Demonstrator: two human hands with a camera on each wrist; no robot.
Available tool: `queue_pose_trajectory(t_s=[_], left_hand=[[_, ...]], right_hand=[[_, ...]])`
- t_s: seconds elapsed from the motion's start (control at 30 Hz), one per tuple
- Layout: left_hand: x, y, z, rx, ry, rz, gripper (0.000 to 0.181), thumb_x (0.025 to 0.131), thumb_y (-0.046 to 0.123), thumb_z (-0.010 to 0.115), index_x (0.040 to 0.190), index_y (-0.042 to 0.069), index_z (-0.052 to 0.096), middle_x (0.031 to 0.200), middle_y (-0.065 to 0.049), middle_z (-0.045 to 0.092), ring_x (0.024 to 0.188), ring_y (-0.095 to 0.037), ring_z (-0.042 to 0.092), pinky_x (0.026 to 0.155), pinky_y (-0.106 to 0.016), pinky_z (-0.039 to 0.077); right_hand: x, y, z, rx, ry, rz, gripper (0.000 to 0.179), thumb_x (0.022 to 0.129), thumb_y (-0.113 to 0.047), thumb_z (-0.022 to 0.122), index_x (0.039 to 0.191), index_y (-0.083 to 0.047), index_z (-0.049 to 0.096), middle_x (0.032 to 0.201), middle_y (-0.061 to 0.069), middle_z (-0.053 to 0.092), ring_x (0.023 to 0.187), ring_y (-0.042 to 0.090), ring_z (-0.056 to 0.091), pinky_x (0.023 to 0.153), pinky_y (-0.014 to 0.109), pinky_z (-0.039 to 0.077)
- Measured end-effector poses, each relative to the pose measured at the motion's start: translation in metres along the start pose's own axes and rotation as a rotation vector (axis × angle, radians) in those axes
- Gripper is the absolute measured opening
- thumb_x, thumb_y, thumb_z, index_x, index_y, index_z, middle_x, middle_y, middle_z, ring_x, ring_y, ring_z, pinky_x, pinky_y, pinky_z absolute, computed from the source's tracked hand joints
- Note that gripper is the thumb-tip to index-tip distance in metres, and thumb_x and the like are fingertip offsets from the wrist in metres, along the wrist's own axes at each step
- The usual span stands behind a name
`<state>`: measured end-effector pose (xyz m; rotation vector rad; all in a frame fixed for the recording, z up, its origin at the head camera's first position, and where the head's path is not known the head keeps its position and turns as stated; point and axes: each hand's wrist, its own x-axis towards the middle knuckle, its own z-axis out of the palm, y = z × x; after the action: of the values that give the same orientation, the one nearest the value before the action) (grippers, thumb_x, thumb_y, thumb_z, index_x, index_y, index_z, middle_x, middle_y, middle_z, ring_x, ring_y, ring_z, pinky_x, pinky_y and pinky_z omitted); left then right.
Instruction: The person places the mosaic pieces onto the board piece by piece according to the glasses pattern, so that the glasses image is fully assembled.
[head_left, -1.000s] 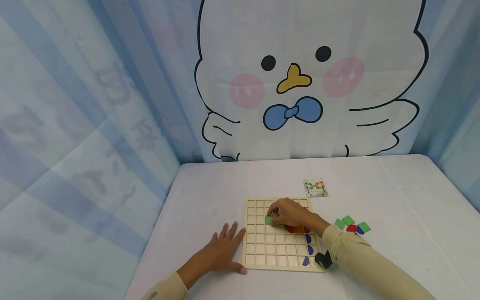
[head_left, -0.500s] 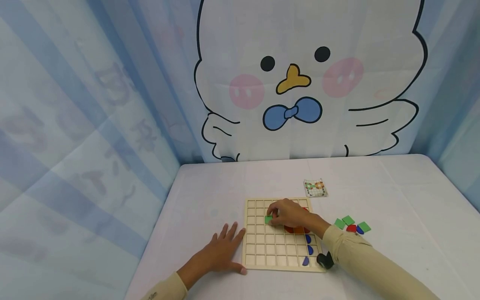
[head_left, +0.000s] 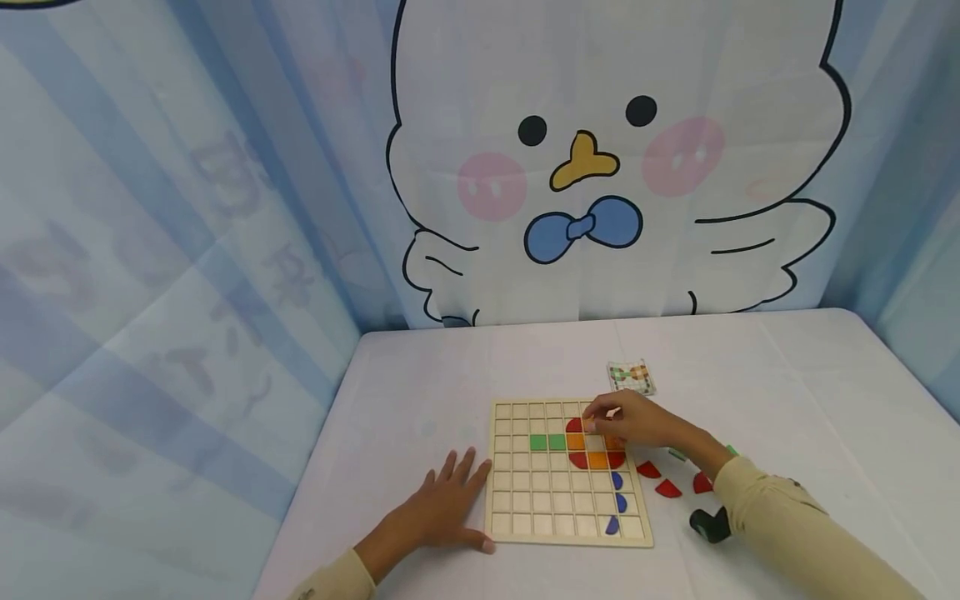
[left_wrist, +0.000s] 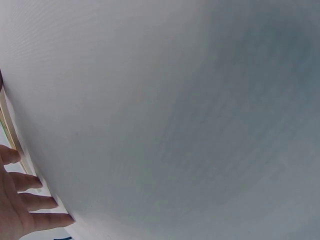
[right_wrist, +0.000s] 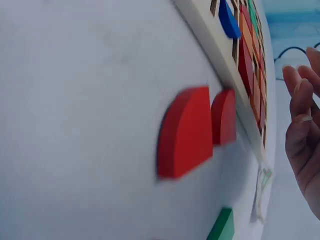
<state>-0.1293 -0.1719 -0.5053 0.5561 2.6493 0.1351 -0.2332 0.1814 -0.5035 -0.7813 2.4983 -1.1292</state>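
Note:
A wooden grid board [head_left: 528, 502] lies on the white table. Its upper right holds red quarter-round pieces [head_left: 574, 425] and orange squares [head_left: 597, 460]. Two green square tiles [head_left: 547, 442] sit side by side in the row to their left. My right hand [head_left: 633, 418] is over the board's upper right, fingers loosely curled above the orange and red pieces and hiding some; in the right wrist view no piece shows in its fingers [right_wrist: 302, 92]. My left hand [head_left: 450, 504] rests spread on the table, a fingertip at the board's left edge.
Several loose red pieces [head_left: 668, 489] lie right of the board, with green tiles [right_wrist: 222, 225] partly behind the right forearm. Blue pieces [head_left: 617, 481] line the board's lower right. A small pattern card [head_left: 632, 377] lies beyond it. A black device [head_left: 710, 525] is beneath the right wrist.
My right hand has left the green tile and moved right across the board, uncovering two green tiles, orange squares and red pieces. The left hand stays in place.

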Motion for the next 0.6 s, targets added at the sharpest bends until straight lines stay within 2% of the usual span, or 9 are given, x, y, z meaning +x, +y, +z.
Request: queue_pose_trajectory(t_s=[0.13, 0.23, 0.33, 0.43, 0.6], left_hand=[[0.001, 0.000, 0.002, 0.010, 0.001, -0.001, 0.118, 0.069, 0.081, 0.067, 0.161, 0.022, 0.024, 0.168, -0.015, 0.015, 0.153, -0.045, 0.017, 0.112, -0.068, 0.032], [0.002, -0.001, 0.003, 0.018, 0.003, 0.003, 0.118, 0.069, 0.082, 0.066, 0.161, 0.022, 0.023, 0.168, -0.016, 0.015, 0.153, -0.045, 0.017, 0.111, -0.068, 0.032], [0.001, -0.001, 0.002, 0.019, 0.005, 0.005, 0.118, 0.069, 0.081, 0.067, 0.161, 0.022, 0.023, 0.168, -0.016, 0.015, 0.153, -0.045, 0.017, 0.111, -0.068, 0.032], [0.000, 0.000, 0.001, 0.017, 0.009, 0.008, 0.117, 0.069, 0.080, 0.068, 0.161, 0.020, 0.024, 0.168, -0.017, 0.017, 0.152, -0.046, 0.018, 0.111, -0.068, 0.033], [-0.001, 0.001, -0.001, 0.006, 0.007, 0.010, 0.117, 0.070, 0.079, 0.069, 0.161, 0.020, 0.025, 0.168, -0.017, 0.017, 0.152, -0.046, 0.018, 0.111, -0.069, 0.032]], right_hand=[[-0.025, 0.010, -0.015, -0.043, -0.001, 0.091, 0.024, 0.092, -0.027, 0.073, 0.112, -0.012, 0.073, 0.105, -0.001, 0.071, 0.077, 0.011, 0.055, 0.065, 0.024, 0.052], [-0.042, 0.015, -0.020, -0.071, -0.024, 0.142, 0.023, 0.089, -0.027, 0.077, 0.110, -0.017, 0.074, 0.107, -0.002, 0.070, 0.079, 0.013, 0.054, 0.068, 0.022, 0.050], [-0.055, 0.018, -0.021, -0.086, -0.053, 0.150, 0.020, 0.087, -0.023, 0.079, 0.106, -0.019, 0.075, 0.107, -0.003, 0.070, 0.086, 0.015, 0.054, 0.072, 0.022, 0.051], [-0.062, 0.021, -0.018, -0.098, -0.069, 0.165, 0.017, 0.086, -0.022, 0.080, 0.102, -0.023, 0.075, 0.105, -0.006, 0.068, 0.093, 0.017, 0.054, 0.074, 0.022, 0.052], [-0.066, 0.022, -0.013, -0.102, -0.098, 0.185, 0.016, 0.083, -0.028, 0.082, 0.098, -0.027, 0.076, 0.101, -0.008, 0.066, 0.095, 0.018, 0.054, 0.075, 0.023, 0.053]])
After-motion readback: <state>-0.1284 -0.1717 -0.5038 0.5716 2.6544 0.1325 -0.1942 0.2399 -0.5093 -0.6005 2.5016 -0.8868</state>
